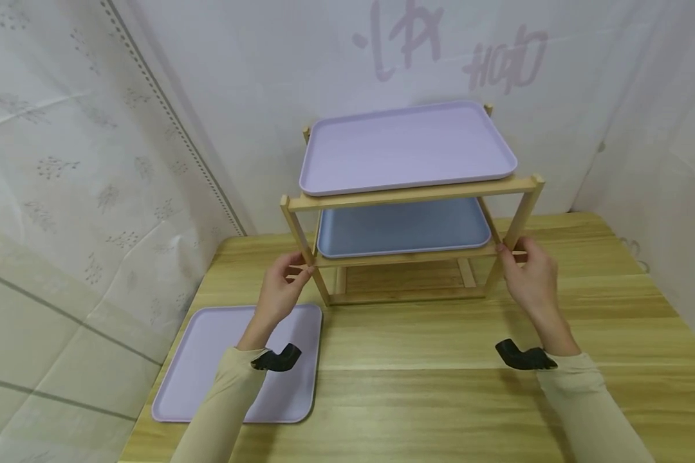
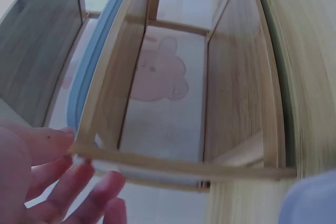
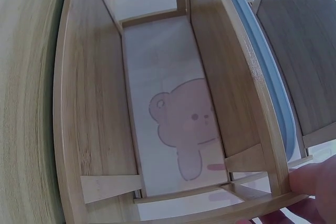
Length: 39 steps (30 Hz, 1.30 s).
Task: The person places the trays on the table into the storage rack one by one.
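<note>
A light wooden rack [image 1: 411, 194] with three levels stands on the table. A purple tray [image 1: 405, 148] lies on its top level, and a blue tray [image 1: 405, 226] is on the middle one. The bottom shelf [image 2: 236, 77] bears nothing. My left hand [image 1: 280, 286] holds the rack's front left post at middle-shelf height, thumb in front. At the same height on the opposite side, my right hand [image 1: 531, 273] grips the front right post. Some right fingers are hidden behind the wood; in the right wrist view only part of that hand [image 3: 310, 182] shows.
Another purple tray [image 1: 208, 360] lies flat on the wooden table [image 1: 411, 386] at the left, partly under my left forearm. Behind the rack hangs a pale curtain [image 1: 255, 77] with printed lettering. A patterned curtain [image 1: 92, 180] borders the left side.
</note>
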Tool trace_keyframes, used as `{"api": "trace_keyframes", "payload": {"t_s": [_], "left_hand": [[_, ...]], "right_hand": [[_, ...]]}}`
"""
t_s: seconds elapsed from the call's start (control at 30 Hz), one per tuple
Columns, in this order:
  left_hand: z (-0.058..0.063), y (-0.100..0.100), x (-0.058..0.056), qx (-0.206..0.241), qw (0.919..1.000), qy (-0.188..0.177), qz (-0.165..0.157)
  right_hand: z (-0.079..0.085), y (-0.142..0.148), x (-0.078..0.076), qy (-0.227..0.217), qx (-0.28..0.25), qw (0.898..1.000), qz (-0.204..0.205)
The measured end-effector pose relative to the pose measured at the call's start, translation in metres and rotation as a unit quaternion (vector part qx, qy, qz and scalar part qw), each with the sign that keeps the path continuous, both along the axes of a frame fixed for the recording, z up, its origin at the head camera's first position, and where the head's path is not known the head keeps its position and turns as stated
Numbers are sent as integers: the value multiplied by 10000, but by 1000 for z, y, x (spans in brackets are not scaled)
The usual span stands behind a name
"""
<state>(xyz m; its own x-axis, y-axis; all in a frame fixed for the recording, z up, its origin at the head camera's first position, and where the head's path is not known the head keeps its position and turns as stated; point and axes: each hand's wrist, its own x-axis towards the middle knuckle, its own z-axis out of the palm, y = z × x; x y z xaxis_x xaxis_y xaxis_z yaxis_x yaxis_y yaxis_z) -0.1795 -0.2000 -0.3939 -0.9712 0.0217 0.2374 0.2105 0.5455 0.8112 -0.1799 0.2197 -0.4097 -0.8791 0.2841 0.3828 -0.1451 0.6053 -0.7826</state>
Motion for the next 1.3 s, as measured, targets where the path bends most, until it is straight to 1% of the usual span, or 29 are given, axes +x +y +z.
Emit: {"api": "trace_keyframes", "payload": {"t_s": [0.1, 0.2, 0.23, 0.33, 0.4, 0.43, 0.5, 0.57, 0.7, 0.77, 0.8, 0.87, 0.97, 1.07, 1.13, 1.3], "left_hand": [[-1, -11, 12, -386, 9993, 0, 0], [-3, -30, 25, -776, 9970, -10, 83], [-5, -38, 29, -948, 9954, 15, 160], [-13, -68, 41, -1483, 9876, 61, 509], [-19, -89, 51, -1889, 9785, 72, 826], [-22, -99, 56, -2024, 9743, 49, 991], [-27, -119, 67, -2229, 9664, -27, 1282], [-34, -138, 79, -2319, 9605, -109, 1534], [-44, -163, 99, -2403, 9494, -401, 1983], [-50, -171, 107, -2434, 9436, -563, 2174], [-52, -175, 110, -2485, 9400, -672, 2241], [-58, -181, 115, -2547, 9352, -779, 2336], [-64, -187, 120, -2754, 9267, -777, 2437], [-67, -188, 123, -2843, 9214, -824, 2519], [-68, -188, 124, -2838, 9168, -1040, 2609], [-68, -188, 123, -2796, 9020, -1758, 2781]], "right_hand": [[0, 0, 1, -46, -31, 10000, -22], [0, 0, 1, -53, -49, 10000, -19], [0, 0, 1, -49, -58, 10000, -13], [-1, 1, 0, -25, -87, 10000, -3], [-1, 1, 0, 8, -104, 9999, 7], [-1, 2, 0, 16, -117, 9999, 23], [-2, 2, 0, 42, -134, 9999, 43], [-2, 2, 0, 48, -142, 9999, 49], [-2, 2, 0, 75, -174, 9998, 40], [-2, 2, 0, 90, -168, 9998, 47], [-2, 2, 0, 92, -163, 9998, 55], [-2, 2, -1, 77, -159, 9998, 79], [-2, 2, -1, 36, -158, 9998, 118], [-2, 2, -1, -11, -167, 9998, 146], [-2, 2, -1, -31, -155, 9998, 152], [-2, 2, -1, -18, -141, 9998, 143]]}}
